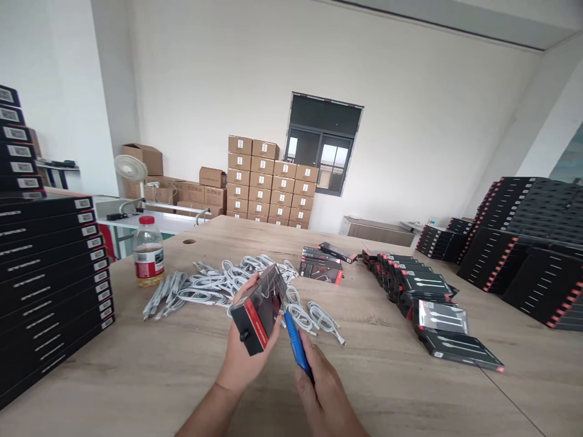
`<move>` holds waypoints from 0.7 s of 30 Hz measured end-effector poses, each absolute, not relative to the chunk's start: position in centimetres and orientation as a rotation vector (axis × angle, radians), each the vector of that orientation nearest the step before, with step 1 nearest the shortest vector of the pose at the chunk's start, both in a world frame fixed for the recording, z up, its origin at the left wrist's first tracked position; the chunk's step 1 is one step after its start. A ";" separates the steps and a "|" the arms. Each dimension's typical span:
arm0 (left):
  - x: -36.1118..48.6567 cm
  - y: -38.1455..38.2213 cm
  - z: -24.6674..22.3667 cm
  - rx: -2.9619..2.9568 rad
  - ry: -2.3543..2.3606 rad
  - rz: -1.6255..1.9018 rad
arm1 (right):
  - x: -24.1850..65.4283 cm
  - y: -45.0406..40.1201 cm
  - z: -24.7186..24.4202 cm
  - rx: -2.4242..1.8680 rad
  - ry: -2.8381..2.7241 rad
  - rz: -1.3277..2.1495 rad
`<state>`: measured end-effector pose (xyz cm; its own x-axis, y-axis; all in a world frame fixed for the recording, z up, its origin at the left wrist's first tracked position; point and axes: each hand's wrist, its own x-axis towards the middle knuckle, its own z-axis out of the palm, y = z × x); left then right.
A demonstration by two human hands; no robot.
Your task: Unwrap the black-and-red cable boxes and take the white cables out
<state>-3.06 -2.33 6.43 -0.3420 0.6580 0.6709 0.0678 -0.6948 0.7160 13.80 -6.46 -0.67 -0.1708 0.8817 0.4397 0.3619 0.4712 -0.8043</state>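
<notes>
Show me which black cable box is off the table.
The black box with the red end band, held up in the left hand; all the others rest on the table.

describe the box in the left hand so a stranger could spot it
On the wooden table, look to the near edge. The left hand holds a black box with a red stripe, the only box lifted off the table.

My left hand (pixel 246 358) cradles a tilted black retail box (pixel 257 312) with a red stripe; my right hand (pixel 323 394) grips a blue-handled tool (pixel 297 343), perhaps a box cutter, its tip just beside the box.
</notes>
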 end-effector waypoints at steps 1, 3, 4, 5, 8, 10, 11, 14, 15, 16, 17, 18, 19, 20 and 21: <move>-2.9 -2.5 6.5 1.515 0.940 2.078 | 14.0 -6.4 -0.5 -1.066 -1.762 0.688; -2.6 -2.7 6.7 1.508 0.916 2.051 | 14.2 -6.1 -0.3 -1.071 -1.762 0.722; -2.4 -2.8 6.7 1.495 0.897 2.036 | 14.3 -6.0 -0.3 -1.076 -1.740 0.728; -2.3 -2.9 6.8 1.479 0.876 2.023 | 14.3 -5.9 -0.2 -1.083 -1.708 0.726; -2.2 -2.9 6.8 1.466 0.855 2.031 | 14.2 -5.9 -0.3 -1.080 -1.648 0.692; -2.5 -2.7 6.7 1.520 0.911 2.066 | 14.0 -6.1 -0.5 -1.050 -1.649 0.641; -2.8 -2.5 6.6 1.556 0.950 2.086 | 13.8 -6.2 -0.7 -1.026 -1.658 0.610; -3.5 -2.1 6.2 1.642 1.050 2.109 | 13.6 -6.4 -1.1 -0.967 -1.720 0.532; -3.8 -1.9 6.1 1.668 1.070 2.109 | 13.5 -6.4 -1.3 -0.957 -1.748 0.512; -3.9 -1.8 5.9 1.697 1.083 2.108 | 13.5 -6.4 -1.4 -0.950 -1.774 0.494; -4.0 -1.8 5.8 1.731 1.094 2.106 | 13.5 -6.3 -1.5 -0.945 -1.794 0.476; -4.1 -1.7 5.7 1.761 1.101 2.105 | 13.6 -6.2 -1.6 -0.940 -1.808 0.460; -4.1 -1.7 5.7 1.789 1.108 2.101 | 13.6 -6.2 -1.6 -0.934 -1.815 0.448; -4.1 -1.7 5.7 1.811 1.116 2.097 | 13.6 -6.1 -1.6 -0.930 -1.818 0.441; -4.1 -1.7 5.7 1.829 1.126 2.094 | 13.6 -6.1 -1.6 -0.928 -1.818 0.438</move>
